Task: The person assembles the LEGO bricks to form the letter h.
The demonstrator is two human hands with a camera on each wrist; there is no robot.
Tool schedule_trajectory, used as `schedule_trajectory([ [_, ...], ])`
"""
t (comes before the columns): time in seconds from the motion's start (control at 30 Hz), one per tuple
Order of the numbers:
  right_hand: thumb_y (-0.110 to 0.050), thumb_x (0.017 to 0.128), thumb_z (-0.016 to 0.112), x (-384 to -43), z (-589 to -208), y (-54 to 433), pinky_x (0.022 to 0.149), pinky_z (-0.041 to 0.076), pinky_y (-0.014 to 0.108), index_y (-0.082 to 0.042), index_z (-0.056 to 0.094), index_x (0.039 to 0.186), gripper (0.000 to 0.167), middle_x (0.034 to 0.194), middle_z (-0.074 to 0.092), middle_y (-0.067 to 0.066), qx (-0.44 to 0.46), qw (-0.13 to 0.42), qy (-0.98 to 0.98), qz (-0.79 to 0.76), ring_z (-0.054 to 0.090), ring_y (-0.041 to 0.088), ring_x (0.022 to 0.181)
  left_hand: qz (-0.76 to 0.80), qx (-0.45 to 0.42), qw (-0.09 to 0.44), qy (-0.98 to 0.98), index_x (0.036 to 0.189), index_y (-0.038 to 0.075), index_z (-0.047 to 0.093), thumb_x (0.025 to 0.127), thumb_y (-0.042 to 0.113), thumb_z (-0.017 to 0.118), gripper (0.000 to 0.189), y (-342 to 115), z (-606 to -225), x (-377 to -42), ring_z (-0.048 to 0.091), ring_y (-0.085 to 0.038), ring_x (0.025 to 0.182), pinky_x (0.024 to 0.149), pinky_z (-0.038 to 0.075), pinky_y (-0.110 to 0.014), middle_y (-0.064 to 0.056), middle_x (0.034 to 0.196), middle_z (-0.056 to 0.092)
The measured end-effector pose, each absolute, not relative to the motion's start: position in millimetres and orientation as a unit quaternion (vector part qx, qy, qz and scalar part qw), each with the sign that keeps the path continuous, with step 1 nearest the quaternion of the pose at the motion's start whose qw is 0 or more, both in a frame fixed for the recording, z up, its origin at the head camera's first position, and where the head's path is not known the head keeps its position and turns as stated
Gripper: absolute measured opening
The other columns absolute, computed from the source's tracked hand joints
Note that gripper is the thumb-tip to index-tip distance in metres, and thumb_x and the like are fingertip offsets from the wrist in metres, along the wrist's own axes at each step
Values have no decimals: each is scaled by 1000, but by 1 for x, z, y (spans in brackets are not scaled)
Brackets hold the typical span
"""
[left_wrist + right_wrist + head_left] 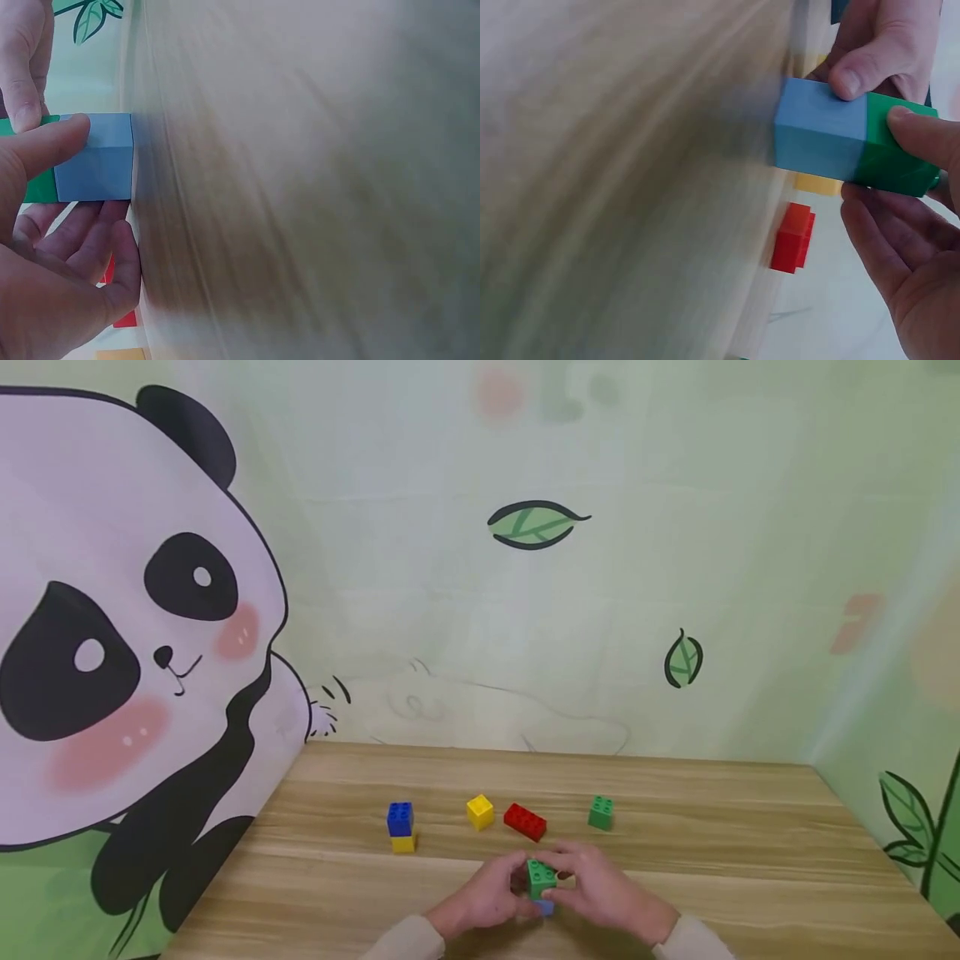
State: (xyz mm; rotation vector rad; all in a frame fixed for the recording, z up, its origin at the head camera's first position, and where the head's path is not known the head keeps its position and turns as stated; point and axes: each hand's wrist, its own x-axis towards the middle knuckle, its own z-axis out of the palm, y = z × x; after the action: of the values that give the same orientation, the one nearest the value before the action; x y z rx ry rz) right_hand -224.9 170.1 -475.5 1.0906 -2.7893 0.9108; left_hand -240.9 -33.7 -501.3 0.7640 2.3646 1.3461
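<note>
A green building brick (542,878) with studs on top sits on a light blue brick (821,129), the two flush as one small stack on the wooden table. My left hand (489,893) grips the light blue brick from the left, its thumb along the side seen in the left wrist view. From the right, my right hand (600,892) pinches the green brick between thumb and fingers. In the head view the hands hide much of the light blue brick, and only its front lower part shows.
Beyond the hands lie a red brick (525,822), a yellow brick (480,812) and another green brick (600,812). Farther left, a blue brick (401,818) stands on a yellow one (403,843). A panda-printed backdrop (420,568) rises behind the table (322,893).
</note>
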Motion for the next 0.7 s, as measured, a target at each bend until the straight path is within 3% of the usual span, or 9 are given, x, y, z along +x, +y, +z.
schedule_trajectory([
  [0.37,-20,86,71,-224,-476,169,76,52,24,-7,58,129,47,121,60,9,351,-4,-876,332,58,7,95,477,256,151,827,106,16,61,75,10,80,37,-34,-500,-239,58,-7,93,87,47,-29,10,99,64],
  [0.7,-18,84,73,-225,-480,168,72,52,21,-11,59,127,46,117,62,5,337,-4,-871,357,58,9,95,456,281,120,836,104,14,63,73,8,81,37,-34,-498,-235,59,-5,88,82,48,-24,8,95,65],
])
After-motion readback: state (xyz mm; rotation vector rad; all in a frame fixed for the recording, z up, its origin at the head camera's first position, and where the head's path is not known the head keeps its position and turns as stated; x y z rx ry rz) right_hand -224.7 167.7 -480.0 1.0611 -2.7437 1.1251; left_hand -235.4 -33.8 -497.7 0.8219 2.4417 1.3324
